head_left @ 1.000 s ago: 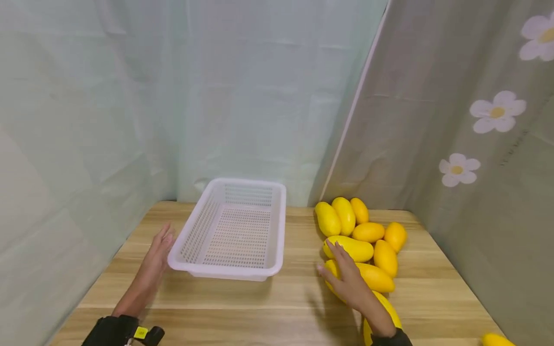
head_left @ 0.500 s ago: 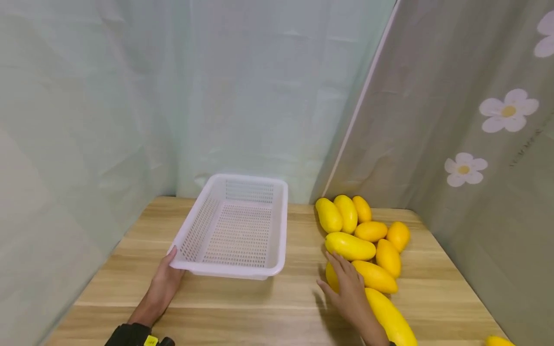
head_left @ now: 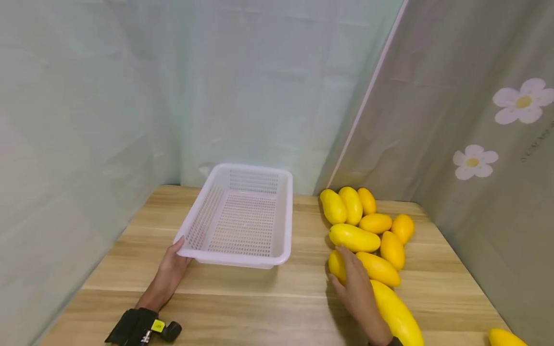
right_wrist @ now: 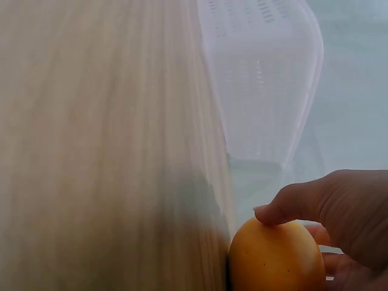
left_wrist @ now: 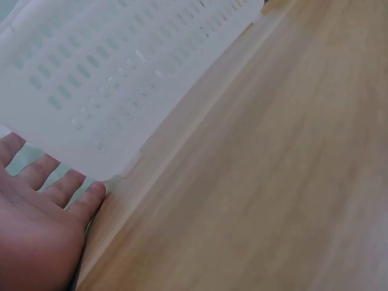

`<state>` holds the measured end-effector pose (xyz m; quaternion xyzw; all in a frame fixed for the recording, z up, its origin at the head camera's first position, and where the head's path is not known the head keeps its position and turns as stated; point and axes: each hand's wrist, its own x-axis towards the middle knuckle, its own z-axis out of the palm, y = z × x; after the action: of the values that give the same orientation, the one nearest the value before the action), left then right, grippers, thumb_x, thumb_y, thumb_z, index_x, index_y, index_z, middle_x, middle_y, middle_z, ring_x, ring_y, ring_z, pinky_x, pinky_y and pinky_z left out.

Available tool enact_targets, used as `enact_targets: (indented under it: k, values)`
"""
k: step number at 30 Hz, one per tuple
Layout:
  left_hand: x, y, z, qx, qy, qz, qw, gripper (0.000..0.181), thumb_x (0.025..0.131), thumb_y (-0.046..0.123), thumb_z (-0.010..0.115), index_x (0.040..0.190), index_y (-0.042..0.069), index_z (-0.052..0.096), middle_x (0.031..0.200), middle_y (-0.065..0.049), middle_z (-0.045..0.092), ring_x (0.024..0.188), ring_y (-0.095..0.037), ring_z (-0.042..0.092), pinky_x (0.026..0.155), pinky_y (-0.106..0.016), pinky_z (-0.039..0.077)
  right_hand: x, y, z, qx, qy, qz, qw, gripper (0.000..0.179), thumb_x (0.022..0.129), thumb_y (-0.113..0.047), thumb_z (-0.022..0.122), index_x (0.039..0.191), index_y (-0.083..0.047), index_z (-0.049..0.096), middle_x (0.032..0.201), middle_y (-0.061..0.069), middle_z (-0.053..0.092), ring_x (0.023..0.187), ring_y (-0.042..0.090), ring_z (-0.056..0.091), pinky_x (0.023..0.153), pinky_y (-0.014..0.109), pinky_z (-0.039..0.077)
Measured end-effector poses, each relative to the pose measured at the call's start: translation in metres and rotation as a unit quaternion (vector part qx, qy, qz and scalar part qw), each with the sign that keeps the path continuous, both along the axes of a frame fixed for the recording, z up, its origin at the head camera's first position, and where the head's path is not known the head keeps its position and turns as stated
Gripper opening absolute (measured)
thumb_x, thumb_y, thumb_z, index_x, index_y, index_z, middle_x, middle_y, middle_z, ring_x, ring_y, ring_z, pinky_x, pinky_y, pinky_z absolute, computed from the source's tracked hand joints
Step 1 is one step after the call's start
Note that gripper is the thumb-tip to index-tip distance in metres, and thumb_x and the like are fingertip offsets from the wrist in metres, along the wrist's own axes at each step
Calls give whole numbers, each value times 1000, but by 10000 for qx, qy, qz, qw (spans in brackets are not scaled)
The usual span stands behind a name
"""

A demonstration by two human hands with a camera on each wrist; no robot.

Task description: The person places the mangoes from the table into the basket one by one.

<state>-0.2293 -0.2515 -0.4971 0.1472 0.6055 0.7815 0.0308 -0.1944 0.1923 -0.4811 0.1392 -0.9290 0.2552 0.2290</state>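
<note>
A white perforated plastic basket [head_left: 235,258] stands left of centre on the wooden table, with nothing inside. My left hand [head_left: 169,271] holds its near left corner, the thumb over the rim. In the left wrist view, the fingers [left_wrist: 63,188] reach behind the basket's wall [left_wrist: 73,136]. At the right, my right hand [head_left: 358,290] grips a yellow mango [head_left: 335,265] lying on the table. The right wrist view has the thumb [right_wrist: 291,203] on top of this mango [right_wrist: 276,257] and fingers on its far side. My palm covers part of the fruit.
Several other mangoes lie grouped at the right, among them a long one [head_left: 355,238] beyond my right hand and a large one [head_left: 396,312] beside its wrist. Another mango [head_left: 505,337] sits at the lower right edge. Curtains [head_left: 259,96] hang close behind the table [head_left: 259,307].
My left hand has moved from beside the basket onto its near left corner and taken hold. The right hand has lowered from above the mangoes and closed around one.
</note>
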Motion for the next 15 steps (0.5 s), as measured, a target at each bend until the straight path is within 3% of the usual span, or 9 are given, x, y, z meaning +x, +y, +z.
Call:
enact_targets:
  k: [9, 15]
  values:
    - [-1, 1, -2, -191, -111, 13, 9998, 50, 99, 38, 15, 146, 23, 11, 148, -6, 7, 132, -25, 7, 96, -21, 20, 2, 3, -4, -27, -148, 11, 9999, 65, 69, -10, 79, 127, -9, 50, 131, 15, 42, 115, 31, 40, 90, 47, 33]
    - [1, 0, 1, -206, -51, 117, 9997, 50, 98, 38, 15, 146, 23, 11, 148, -5, 7, 132, -23, 8, 96, -19, 20, 4, 2, 0, 168, -221, 39, 9996, 67, 69, -14, 79, 129, -12, 49, 136, 8, 39, 117, 27, 39, 91, 44, 33]
